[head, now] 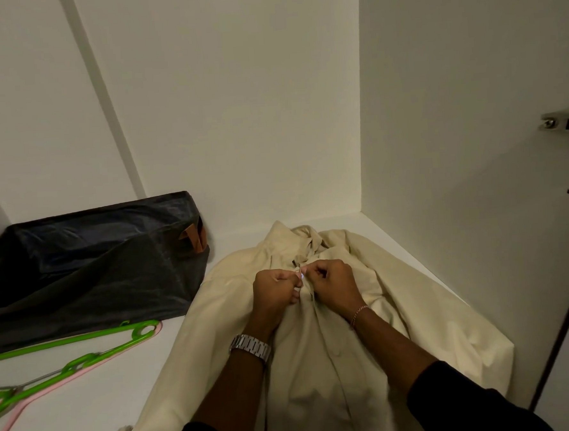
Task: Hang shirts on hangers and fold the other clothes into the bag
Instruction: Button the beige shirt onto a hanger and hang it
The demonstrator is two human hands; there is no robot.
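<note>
Both forearms reach in over the cream shirt (321,353), spread on the white shelf (87,394) against the right wall. Left hand (276,290) and right hand (335,283) pinch the placket just below the collar, fingers curled. Dark bag (89,260) at left rear; green hanger (72,355) over pink hanger (9,420) near the front-left edge. Bare shelf lies between hangers and shirt.
</note>
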